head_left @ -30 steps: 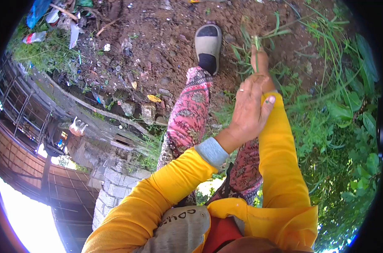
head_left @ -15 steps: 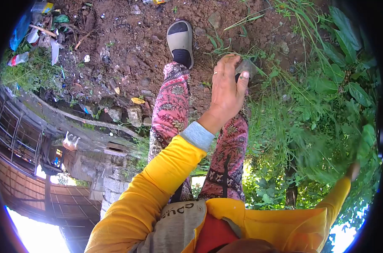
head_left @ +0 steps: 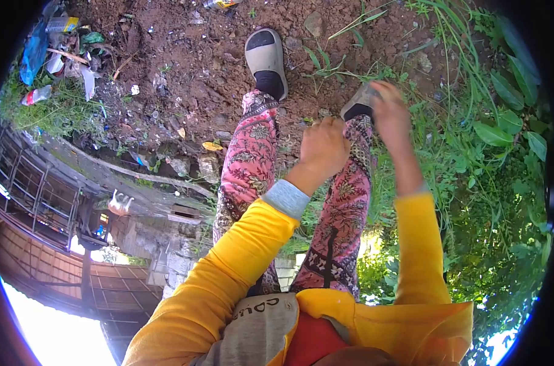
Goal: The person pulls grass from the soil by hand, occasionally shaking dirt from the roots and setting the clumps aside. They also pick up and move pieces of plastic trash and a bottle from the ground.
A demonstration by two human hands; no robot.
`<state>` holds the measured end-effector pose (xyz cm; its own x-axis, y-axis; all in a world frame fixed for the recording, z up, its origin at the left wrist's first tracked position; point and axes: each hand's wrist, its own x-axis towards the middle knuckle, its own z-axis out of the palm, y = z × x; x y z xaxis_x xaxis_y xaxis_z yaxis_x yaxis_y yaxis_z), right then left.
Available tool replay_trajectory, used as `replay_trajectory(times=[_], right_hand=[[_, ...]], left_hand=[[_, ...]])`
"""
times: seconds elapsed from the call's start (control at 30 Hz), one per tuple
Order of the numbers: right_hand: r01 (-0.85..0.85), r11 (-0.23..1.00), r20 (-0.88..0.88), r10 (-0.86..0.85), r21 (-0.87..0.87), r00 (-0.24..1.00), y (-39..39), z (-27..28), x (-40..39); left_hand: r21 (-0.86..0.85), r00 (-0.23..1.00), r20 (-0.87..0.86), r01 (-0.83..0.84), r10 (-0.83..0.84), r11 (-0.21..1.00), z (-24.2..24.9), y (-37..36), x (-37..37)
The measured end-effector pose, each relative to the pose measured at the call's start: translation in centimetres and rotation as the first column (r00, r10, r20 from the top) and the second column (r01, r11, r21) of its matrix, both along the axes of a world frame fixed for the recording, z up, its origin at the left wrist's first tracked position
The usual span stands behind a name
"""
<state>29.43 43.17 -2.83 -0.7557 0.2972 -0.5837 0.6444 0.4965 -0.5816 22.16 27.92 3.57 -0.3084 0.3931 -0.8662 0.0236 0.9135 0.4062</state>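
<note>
My left hand [head_left: 324, 145] is closed, knuckles up, in front of my right shin; what its fingers hold, if anything, is hidden. Beside it, to the right and slightly farther out, my right hand [head_left: 391, 113] is smeared by motion, its fingers partly bent close to my right shoe. I cannot make out whether anything is in it. Green grass [head_left: 423, 134] grows just right of that hand. A beige slip-on shoe [head_left: 265, 58] is on my left foot, and its mate [head_left: 361, 99] is partly behind the right hand. Both legs are in pink patterned trousers [head_left: 249, 158].
Muddy, stony soil [head_left: 185, 55] lies around my feet. Litter, including a blue plastic bag [head_left: 33, 55] and a crushed bottle [head_left: 37, 95], is at the upper left. Broad-leaved plants [head_left: 508, 104] crowd the right. An animal [head_left: 120, 202] stands near a building, seen upside down.
My right hand has swung in from the plants at the far right to near my right shoe. My left hand has drawn back towards me, and its outstretched fingers have curled closed.
</note>
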Motion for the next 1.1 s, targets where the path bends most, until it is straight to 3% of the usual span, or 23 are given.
replay_trajectory(times=[0.03, 0.1, 0.2, 0.3, 0.4, 0.53, 0.63, 0.67, 0.73, 0.8, 0.83, 0.9, 0.97, 1.0, 1.1], right_hand=[[-0.043, 0.997, 0.106, 0.05, -0.068, 0.993, -2.9, -4.2, -0.1], [-0.195, 0.981, 0.213, 0.186, 0.023, 0.959, -7.5, -10.9, 0.1], [-0.307, 0.947, 0.533, 0.213, 0.092, 0.819, -10.6, -17.5, 0.5], [-0.413, 0.905, 0.712, 0.353, -0.098, 0.606, -11.1, -19.4, 0.5], [-0.543, 0.787, 0.608, 0.591, -0.292, 0.53, -10.4, -18.1, 0.7], [-0.302, 0.922, 0.569, 0.386, -0.241, 0.726, -9.2, -16.7, 2.4], [-0.132, 0.971, 0.582, 0.227, -0.201, 0.781, -8.9, -17.8, 4.7], [-0.108, 0.973, 0.589, 0.211, -0.205, 0.78, -8.9, -17.1, 4.3], [-0.067, 0.976, 0.586, 0.178, -0.206, 0.79, -9.5, -17.1, 3.9], [-0.033, 0.98, 0.573, 0.143, -0.198, 0.807, -10.4, -18.0, 4.7], [-0.075, 0.966, 0.585, 0.21, -0.247, 0.783, -10.6, -17.7, 4.6], [-0.153, 0.927, 0.602, 0.341, -0.342, 0.722, -11.2, -16.4, 4.6], [-0.08, 0.964, 0.471, 0.196, -0.255, 0.86, -12.1, -14.3, 5.8], [-0.039, 0.976, 0.392, 0.122, -0.215, 0.912, -11.9, -13.6, 6.4], [0.102, 0.893, 0.404, 0.094, -0.438, 0.91, -7.8, -13.6, 7.1]], left_hand=[[-0.019, 0.999, 0.003, 0.038, -0.038, 0.999, -0.5, -0.5, 1.0], [-0.067, 0.995, 0.028, 0.094, -0.092, 0.993, -2.0, -1.3, 2.2], [-0.079, 0.981, -0.034, 0.19, -0.193, 0.979, -6.9, -3.1, 3.2], [-0.108, 0.935, -0.061, 0.343, -0.35, 0.933, -12.3, -4.4, 3.8], [-0.181, 0.859, 0.059, 0.511, -0.509, 0.84, -15.2, -4.5, 4.9], [-0.168, 0.892, -0.233, 0.356, -0.387, 0.919, -16.9, -5.9, 6.6], [-0.18, 0.975, -0.141, 0.146, -0.172, 0.973, -19.1, -5.9, 7.1], [-0.24, 0.999, -0.049, -0.023, 0.012, 0.971, -20.0, -5.6, 7.0], [-0.397, 0.916, 0.098, -0.323, 0.39, 0.859, -22.0, -5.2, 6.8], [-0.447, 0.794, 0.159, -0.472, 0.587, 0.76, -24.3, -5.2, 7.1], [-0.475, 0.715, 0.187, -0.535, 0.674, 0.699, -25.1, -5.0, 7.3], [-0.48, 0.659, 0.231, -0.563, 0.716, 0.673, -25.9, -4.3, 7.5], [-0.562, 0.511, 0.357, -0.551, 0.782, 0.617, -27.5, -4.1, 7.9], [-0.54, 0.538, 0.461, -0.46, 0.705, 0.705, -28.1, -4.5, 8.0], [-0.597, 0.489, 0.414, -0.491, 0.768, 0.634, -26.1, -2.7, 7.0]])
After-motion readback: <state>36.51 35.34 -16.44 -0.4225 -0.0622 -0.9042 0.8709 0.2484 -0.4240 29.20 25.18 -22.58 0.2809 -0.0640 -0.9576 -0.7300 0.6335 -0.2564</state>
